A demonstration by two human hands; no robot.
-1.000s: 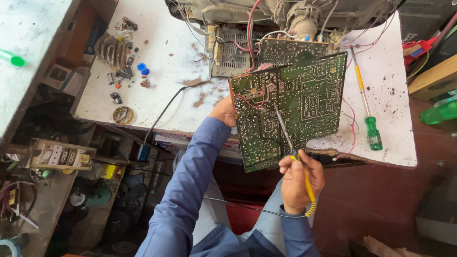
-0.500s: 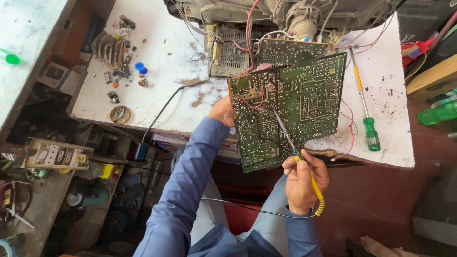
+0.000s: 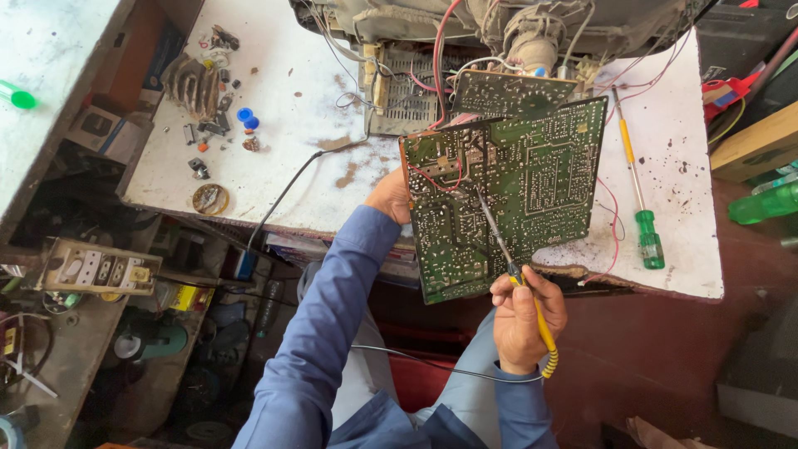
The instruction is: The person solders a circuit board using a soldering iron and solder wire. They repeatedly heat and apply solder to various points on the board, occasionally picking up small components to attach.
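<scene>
A large green circuit board [image 3: 532, 191], solder side up, is tilted over the front edge of the white workbench [image 3: 291, 116]. My left hand [image 3: 389, 198] grips its left edge. My right hand [image 3: 522, 320] holds a yellow-handled soldering iron [image 3: 509, 266], whose thin tip rests on the board near its left-middle, close to a red wire loop [image 3: 436, 179]. The iron's dark cord [image 3: 416, 362] trails across my lap. Both sleeves are blue.
A green-handled screwdriver [image 3: 638, 199] lies on the bench at right. Behind the board sits an opened appliance chassis [image 3: 515, 25] with wires. Small parts and a blue cap [image 3: 244, 116] lie at the bench's left. A power strip [image 3: 100, 268] and clutter fill the lower left.
The board and both hands have stayed nearly in place. The iron's tip has shifted slightly up and left along the board's solder side.
</scene>
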